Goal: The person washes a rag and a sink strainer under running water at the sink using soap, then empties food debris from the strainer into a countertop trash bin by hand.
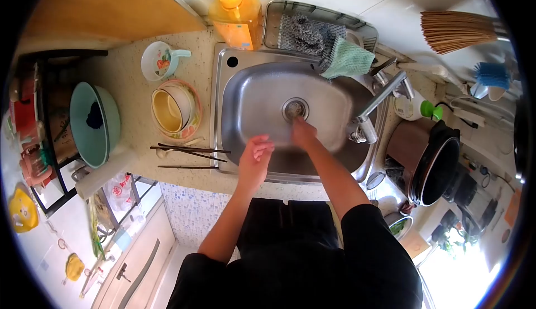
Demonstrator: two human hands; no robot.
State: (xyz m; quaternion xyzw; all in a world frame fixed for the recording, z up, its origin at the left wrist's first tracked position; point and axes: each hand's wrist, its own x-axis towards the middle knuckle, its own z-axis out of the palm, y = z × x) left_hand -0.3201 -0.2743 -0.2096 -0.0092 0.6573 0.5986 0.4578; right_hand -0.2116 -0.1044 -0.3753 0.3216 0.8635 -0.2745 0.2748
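Over the near part of the stainless steel sink (237, 116), my left hand (257, 151) hovers with its fingers loosely curled and nothing visible in them. My right hand (303, 133) reaches down to the near edge of the drain strainer (295, 109). Its fingers are drawn together and point at the drain; the back of the hand hides what they hold, if anything. To the right stands the chrome faucet (385, 94). A grey mesh cloth (310, 35) and a green cloth (349, 58) hang over the sink's far rim.
Left of the sink are stacked bowls (170, 108), several chopsticks (192, 150), a white cup (157, 61) and a green basin (100, 141). Behind stands a yellow pump bottle (234, 13). A dark-rimmed pot (416, 152) and a white bottle (410, 107) are at the right.
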